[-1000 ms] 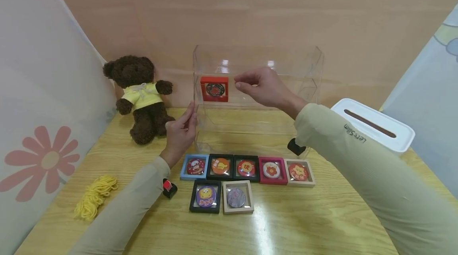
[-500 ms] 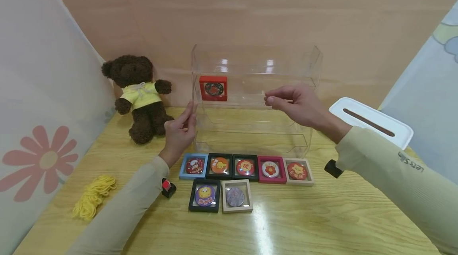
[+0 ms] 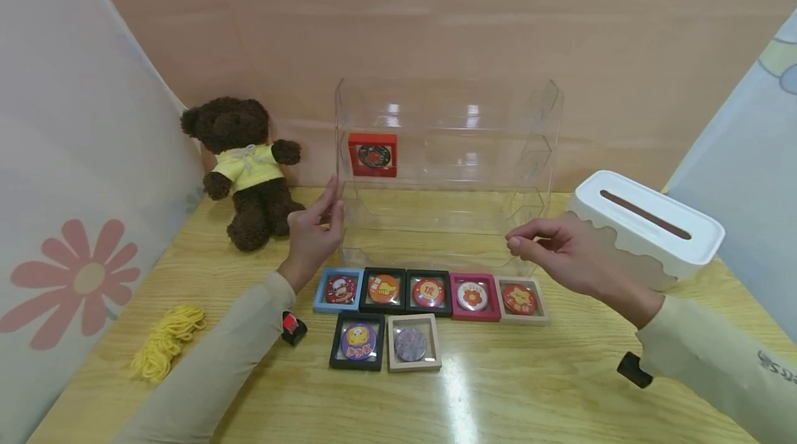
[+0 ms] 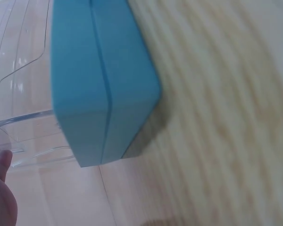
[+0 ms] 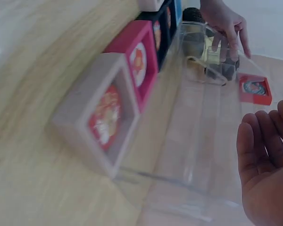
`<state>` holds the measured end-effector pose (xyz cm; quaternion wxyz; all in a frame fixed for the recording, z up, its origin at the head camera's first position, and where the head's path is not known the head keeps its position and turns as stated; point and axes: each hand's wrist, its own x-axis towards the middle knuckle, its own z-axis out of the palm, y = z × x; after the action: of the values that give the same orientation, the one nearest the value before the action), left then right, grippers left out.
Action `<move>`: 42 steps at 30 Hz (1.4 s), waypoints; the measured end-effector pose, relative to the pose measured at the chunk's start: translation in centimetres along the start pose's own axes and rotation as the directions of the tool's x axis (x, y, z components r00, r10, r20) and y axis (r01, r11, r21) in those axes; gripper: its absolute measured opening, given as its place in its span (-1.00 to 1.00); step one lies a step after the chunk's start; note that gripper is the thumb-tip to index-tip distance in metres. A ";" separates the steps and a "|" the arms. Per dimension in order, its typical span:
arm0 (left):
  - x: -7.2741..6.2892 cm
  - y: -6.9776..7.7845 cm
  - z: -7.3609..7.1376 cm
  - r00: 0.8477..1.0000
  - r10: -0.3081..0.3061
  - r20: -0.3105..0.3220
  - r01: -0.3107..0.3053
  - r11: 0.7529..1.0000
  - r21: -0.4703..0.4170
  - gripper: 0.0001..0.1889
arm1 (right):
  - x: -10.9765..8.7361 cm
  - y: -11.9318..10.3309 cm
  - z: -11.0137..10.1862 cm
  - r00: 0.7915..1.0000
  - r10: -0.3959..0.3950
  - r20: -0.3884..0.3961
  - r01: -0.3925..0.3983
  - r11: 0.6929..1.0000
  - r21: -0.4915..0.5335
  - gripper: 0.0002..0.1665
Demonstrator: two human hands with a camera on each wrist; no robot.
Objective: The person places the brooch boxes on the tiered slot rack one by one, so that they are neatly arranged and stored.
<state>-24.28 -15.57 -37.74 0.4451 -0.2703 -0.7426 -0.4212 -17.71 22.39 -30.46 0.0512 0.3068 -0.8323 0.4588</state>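
A clear acrylic display rack (image 3: 448,223) with stepped shelves stands on the table. My left hand (image 3: 311,233) pinches its left side edge between thumb and fingers. A red square frame (image 3: 373,155) with a round badge inside stands at the left end of an upper shelf. Near the rack's lower right corner is my right hand (image 3: 563,250), fingers loosely bent with nothing in them. In front of the rack lies a row of framed badges: a blue frame (image 3: 339,290), black ones, a magenta frame (image 3: 475,297) and a beige frame (image 3: 521,299). The blue frame (image 4: 104,80) looms large in the left wrist view.
A black frame (image 3: 358,341) and another beige frame (image 3: 414,342) lie closer to me. Brown teddy bear (image 3: 249,174) in a yellow shirt sits left of the rack, yellow yarn (image 3: 167,341) at front left. A white tissue box (image 3: 647,223) stands at right.
My right hand has drawn away from beside the red frame, moving right and down toward the rack's lower right corner. The left hand and the frames have stayed put.
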 end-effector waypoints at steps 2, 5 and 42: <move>0.0 0.0 0.0 1.000 0.003 -0.003 -0.002 1.000 0.004 -0.53 | -0.9 0.7 -0.2 1.000 0.007 0.001 -0.007 1.000 0.004 -0.86; -0.1 0.0 0.0 1.000 0.005 -0.010 -0.005 1.000 0.012 -0.53 | -2.2 1.8 -0.5 0.999 0.032 0.005 -0.032 0.999 -0.022 -0.85; -0.1 0.1 0.0 1.000 0.014 0.004 -0.014 0.999 0.029 -0.52 | -6.5 7.2 -0.5 0.941 0.266 0.210 -0.236 0.959 -0.158 -0.15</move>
<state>-24.19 -15.56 -37.80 0.4507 -0.2700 -0.7473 -0.4068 -16.60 28.58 -37.87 -0.0841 0.2450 -0.8931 0.3678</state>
